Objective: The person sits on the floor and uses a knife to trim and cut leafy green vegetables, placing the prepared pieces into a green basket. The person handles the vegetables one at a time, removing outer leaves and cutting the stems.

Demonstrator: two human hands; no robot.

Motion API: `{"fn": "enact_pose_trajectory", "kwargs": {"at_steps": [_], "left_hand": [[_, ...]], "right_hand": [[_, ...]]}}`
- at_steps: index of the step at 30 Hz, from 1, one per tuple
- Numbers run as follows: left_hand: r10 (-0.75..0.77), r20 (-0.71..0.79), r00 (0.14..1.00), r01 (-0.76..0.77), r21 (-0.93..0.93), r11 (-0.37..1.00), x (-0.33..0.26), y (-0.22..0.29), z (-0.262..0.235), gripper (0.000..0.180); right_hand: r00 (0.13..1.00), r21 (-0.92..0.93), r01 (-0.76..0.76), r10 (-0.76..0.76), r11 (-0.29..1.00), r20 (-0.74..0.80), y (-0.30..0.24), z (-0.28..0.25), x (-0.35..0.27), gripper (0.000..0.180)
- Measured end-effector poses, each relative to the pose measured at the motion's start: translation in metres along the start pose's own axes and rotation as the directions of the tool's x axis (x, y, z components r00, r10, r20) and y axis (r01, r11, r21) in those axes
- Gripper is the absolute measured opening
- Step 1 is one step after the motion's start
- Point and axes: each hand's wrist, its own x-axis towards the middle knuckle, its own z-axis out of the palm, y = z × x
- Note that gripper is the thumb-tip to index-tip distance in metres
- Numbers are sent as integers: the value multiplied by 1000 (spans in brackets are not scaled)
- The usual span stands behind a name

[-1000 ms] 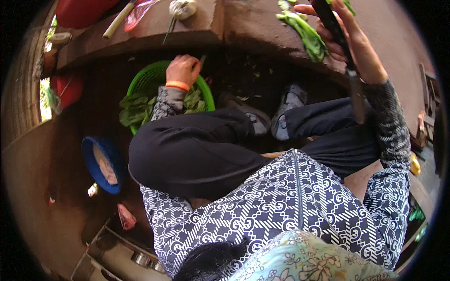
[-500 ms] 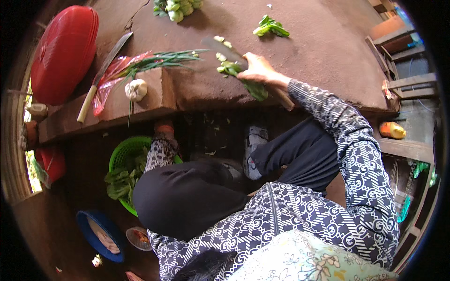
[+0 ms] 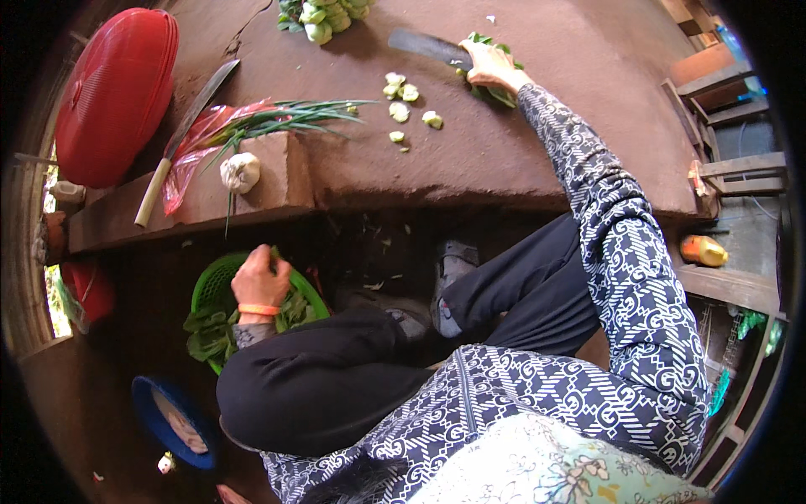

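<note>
My right hand (image 3: 489,64) rests on the brown table (image 3: 520,160), gripping a dark-bladed knife (image 3: 428,45) beside green leafy stems (image 3: 500,91). Cut pale stem pieces (image 3: 406,101) lie just left of it. My left hand (image 3: 259,281), with an orange band on the wrist, reaches down into a green basket (image 3: 210,290) on the floor and closes on leafy greens (image 3: 210,332). A second long knife (image 3: 186,134) with a pale handle lies at the table's left, next to spring onions (image 3: 285,118) on a red bag and a garlic bulb (image 3: 240,171).
A red dome cover (image 3: 113,92) sits at the table's far left. More greens (image 3: 327,13) lie at the far edge. A blue bowl (image 3: 168,420) stands on the floor below the basket. Wooden furniture (image 3: 714,160) and an orange bottle (image 3: 703,249) are at right.
My right hand has moved down from mid-air onto the table with the knife, among the greens. My left hand stays in the green basket. The view has tilted toward the tabletop.
</note>
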Motion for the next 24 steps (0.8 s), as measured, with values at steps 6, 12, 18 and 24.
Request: {"fn": "enact_pose_trajectory", "kwargs": {"at_steps": [6, 12, 18, 24], "left_hand": [[-563, 522, 642, 122, 654, 746, -38, -60, -94, 48], [-32, -10, 999, 30, -174, 984, 14, -22, -179, 19], [156, 136, 978, 76, -936, 343, 56, 116, -115, 42], [230, 471, 851, 525, -760, -384, 20, 164, -57, 49]], "right_hand": [[961, -66, -261, 266, 963, 76, -13, 4, -5, 50], [994, 719, -98, 103, 688, 37, -94, -56, -36, 39], [869, 912, -409, -300, 13, 394, -198, -97, -135, 26], [825, 890, -452, -354, 55, 440, -250, -92, -158, 41]]}}
